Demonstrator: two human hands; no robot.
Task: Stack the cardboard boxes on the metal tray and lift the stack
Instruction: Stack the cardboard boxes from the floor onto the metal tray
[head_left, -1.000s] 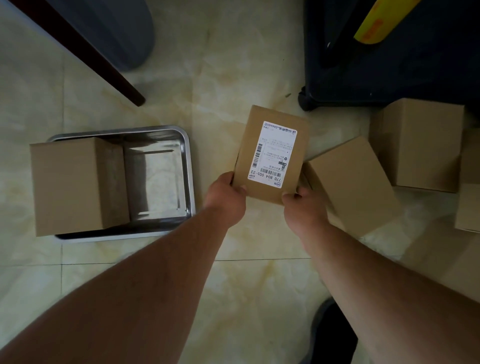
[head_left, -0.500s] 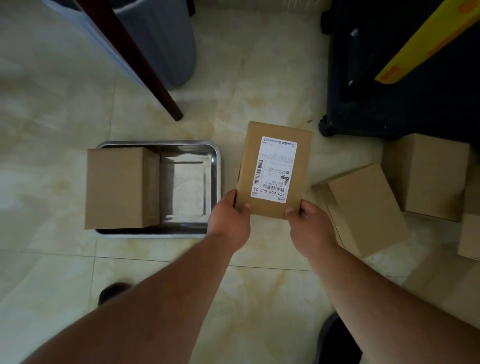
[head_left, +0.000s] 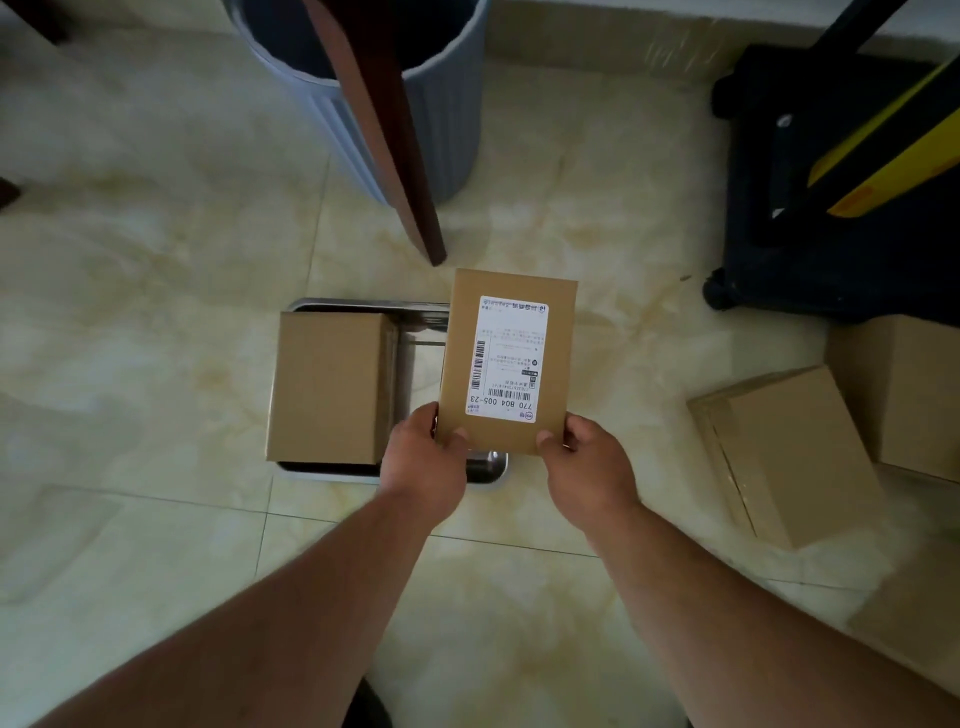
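Labelled box (head_left: 506, 358) at frame centre, pinched at its near corners by the left hand (head_left: 426, 462) and right hand (head_left: 587, 467), above the right half of the metal tray (head_left: 488, 465); it is best lowered level beside the seated box (head_left: 330, 387)

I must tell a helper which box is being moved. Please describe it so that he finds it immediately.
Find the metal tray on the floor tiles. Both hands, left hand and right hand, hold the labelled box over its right part. Unlike the plain box in the tray, it carries a white barcode label.
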